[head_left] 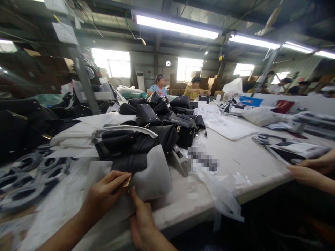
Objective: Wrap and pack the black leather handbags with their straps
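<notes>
LH [107, 186], fingertips nearly closed, pinches gold-tone metal plate [126, 182] just below black bag flap [131, 163], RH [143, 218] adj., grip hidden (can't tell); w/ loose pinch, plate may slip & scratch.

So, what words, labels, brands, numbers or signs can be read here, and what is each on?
None is readable.
Blue item: pale marking, too blurred.
Small white square at the back: marks too small.
Pixelated patch: masked.
Gold-coloured piece in the left hand: no lettering discernible.
</notes>
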`<state>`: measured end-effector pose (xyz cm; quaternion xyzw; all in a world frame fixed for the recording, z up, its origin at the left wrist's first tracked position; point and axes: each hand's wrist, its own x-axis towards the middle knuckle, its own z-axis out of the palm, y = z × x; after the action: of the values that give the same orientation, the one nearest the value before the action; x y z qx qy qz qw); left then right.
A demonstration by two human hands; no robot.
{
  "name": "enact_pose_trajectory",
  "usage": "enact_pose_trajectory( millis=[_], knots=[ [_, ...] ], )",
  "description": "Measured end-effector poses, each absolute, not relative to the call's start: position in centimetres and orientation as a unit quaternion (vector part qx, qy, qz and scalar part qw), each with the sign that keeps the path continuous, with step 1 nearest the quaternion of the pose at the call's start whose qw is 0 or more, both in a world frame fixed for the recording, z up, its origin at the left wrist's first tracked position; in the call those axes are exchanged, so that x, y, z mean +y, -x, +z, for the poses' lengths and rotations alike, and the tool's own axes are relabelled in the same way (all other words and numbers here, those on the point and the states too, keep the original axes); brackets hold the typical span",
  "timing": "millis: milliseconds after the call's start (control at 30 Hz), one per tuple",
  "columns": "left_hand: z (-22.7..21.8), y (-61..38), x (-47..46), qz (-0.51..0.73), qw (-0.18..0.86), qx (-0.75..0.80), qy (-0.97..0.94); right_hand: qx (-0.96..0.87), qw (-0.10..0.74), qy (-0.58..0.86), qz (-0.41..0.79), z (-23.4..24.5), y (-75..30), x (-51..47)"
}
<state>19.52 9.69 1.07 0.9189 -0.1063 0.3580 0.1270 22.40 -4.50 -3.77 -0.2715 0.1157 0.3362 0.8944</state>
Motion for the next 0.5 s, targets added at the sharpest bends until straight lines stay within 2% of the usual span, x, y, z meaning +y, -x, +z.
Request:
enact_pose_trajectory(
  millis=[367, 500],
  knots=[
    [-0.1, -17.2, 8.4, 0.307, 0.128, -0.090, -0.939, 0.158, 0.872, 0.338, 0.317, -4.3, -22.3, -3.3],
    [0.2, -16.9, 8.7, 0.296, 0.111, -0.066, -0.946, 0.136, 0.888, 0.285, 0.333, -3.5, -22.3, -4.0]
  ],
)
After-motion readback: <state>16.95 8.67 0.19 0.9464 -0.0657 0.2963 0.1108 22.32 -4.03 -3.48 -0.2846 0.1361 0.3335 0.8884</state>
